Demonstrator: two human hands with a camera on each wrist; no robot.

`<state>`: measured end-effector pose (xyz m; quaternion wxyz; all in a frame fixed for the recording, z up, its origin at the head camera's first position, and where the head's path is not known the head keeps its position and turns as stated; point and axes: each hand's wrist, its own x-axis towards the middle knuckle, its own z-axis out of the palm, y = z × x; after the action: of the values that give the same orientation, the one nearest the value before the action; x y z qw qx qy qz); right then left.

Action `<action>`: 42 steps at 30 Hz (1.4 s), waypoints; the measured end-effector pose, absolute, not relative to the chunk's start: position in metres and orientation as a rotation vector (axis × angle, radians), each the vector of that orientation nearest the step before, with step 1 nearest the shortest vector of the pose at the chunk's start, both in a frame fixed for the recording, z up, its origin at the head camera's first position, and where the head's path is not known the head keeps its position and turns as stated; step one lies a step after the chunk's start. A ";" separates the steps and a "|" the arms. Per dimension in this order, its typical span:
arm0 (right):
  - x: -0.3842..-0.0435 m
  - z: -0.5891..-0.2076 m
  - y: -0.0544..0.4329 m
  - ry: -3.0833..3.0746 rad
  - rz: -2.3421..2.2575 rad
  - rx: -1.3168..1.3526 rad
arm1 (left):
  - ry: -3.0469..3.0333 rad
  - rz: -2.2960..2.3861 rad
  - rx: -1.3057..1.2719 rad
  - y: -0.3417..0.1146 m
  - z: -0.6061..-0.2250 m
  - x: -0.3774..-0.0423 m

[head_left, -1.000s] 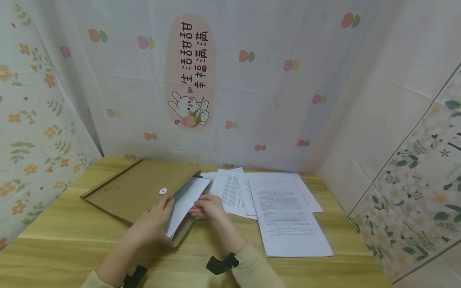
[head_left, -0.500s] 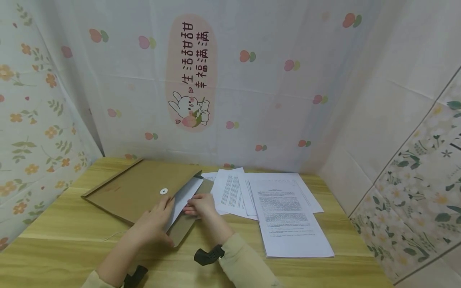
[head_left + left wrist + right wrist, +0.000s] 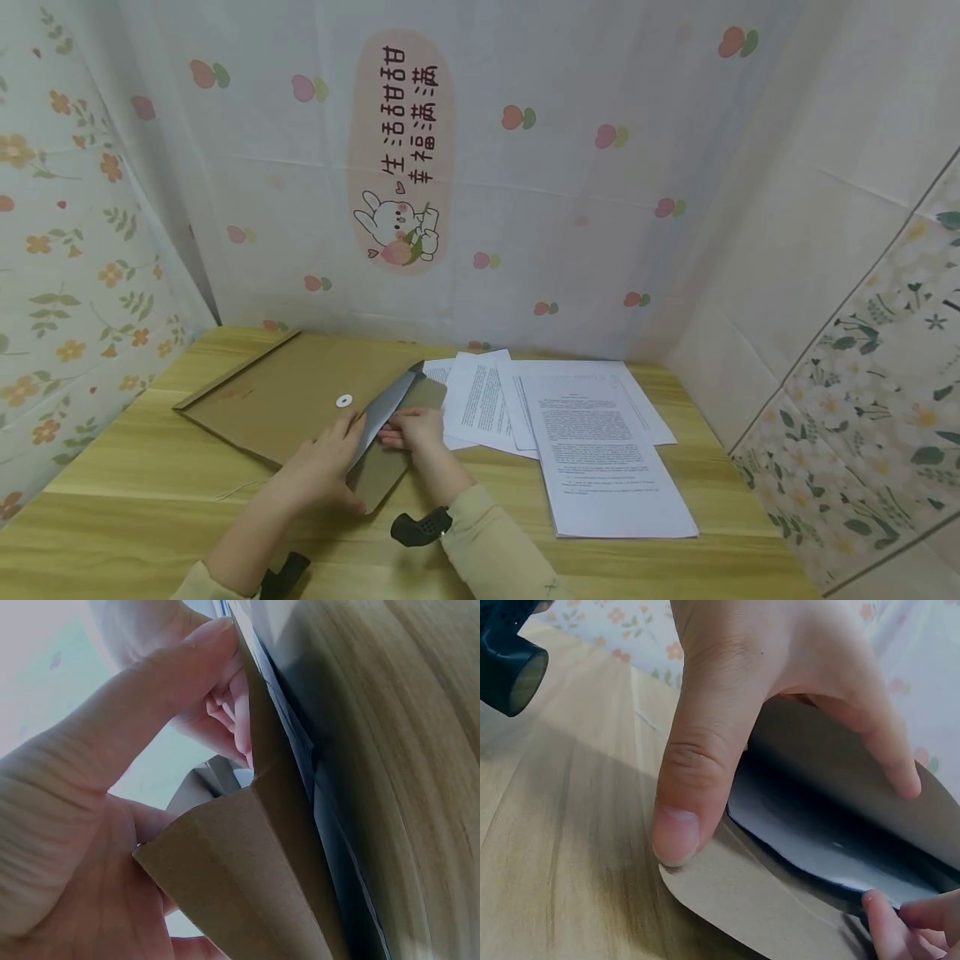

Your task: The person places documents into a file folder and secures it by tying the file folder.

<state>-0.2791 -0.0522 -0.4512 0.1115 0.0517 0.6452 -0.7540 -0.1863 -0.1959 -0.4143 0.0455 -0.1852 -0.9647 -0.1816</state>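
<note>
A brown kraft paper envelope [image 3: 292, 392] with a white button lies at the left of the table. My left hand [image 3: 318, 467] holds its mouth apart, fingers on the raised upper panel and thumb [image 3: 679, 836] on the lower flap [image 3: 727, 900]. White papers [image 3: 386, 410] sit inside, only a narrow strip showing in the gap. My right hand [image 3: 416, 433] is at the mouth, its curled fingers and thumb at the papers' outer edge. In the left wrist view the left hand's fingers bend round the brown panel [image 3: 232, 862]; the right fingertips are partly hidden behind the flap.
Right of the envelope lie overlapping printed sheets [image 3: 480, 400], with a thicker printed stack [image 3: 600, 467] nearest the front. A thin string [image 3: 240, 490] lies by the left forearm. Patterned curtains [image 3: 570, 167] stand behind and beside the wooden table [image 3: 112, 508].
The white papers have slid leftward, deeper into the envelope, and more of the lower flap shows. My right hand has moved left with them; my left hand has stayed in place.
</note>
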 end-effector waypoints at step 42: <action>-0.267 -0.422 0.078 2.255 -1.878 -0.332 | -2.880 -1.019 -0.667 -0.124 -0.418 -0.217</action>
<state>-0.2675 0.0776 -0.4219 0.0939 -0.1118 0.7602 -0.6330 -0.2167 -0.1244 -0.4179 0.0074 -0.2133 -0.9210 -0.3258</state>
